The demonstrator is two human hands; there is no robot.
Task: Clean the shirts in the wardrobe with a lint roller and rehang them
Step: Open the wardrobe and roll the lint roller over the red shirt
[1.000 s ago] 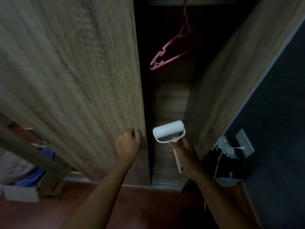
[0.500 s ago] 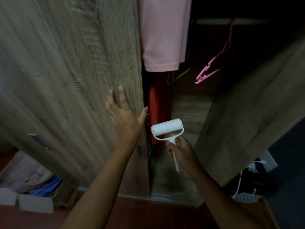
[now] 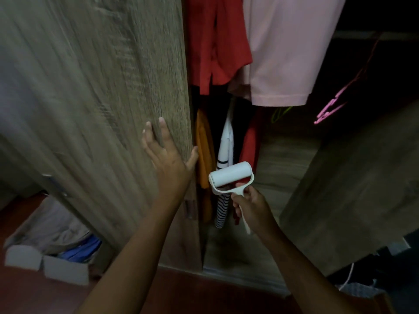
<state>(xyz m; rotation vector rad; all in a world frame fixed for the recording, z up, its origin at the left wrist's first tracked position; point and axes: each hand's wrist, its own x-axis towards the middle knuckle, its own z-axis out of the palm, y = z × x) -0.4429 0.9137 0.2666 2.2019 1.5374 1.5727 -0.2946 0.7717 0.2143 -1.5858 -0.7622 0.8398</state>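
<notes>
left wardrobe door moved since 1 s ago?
Yes. The wardrobe door slid left, away from the pink hanger; the red shirt and pink shirt now show between them.

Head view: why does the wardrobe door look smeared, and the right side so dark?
In the head view, the wardrobe door shows motion blur, dim light leaves the space behind the pink hanger nearly black; the lint roller looks fairly sharp.

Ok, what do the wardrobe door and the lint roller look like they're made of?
Wardrobe door: likely laminated board with a matte, printed-looking grey-brown wood grain; real veneer is possible. Lint roller: frame and handle look like smooth white plastic; the roll looks like matte white paper sheets.
</notes>
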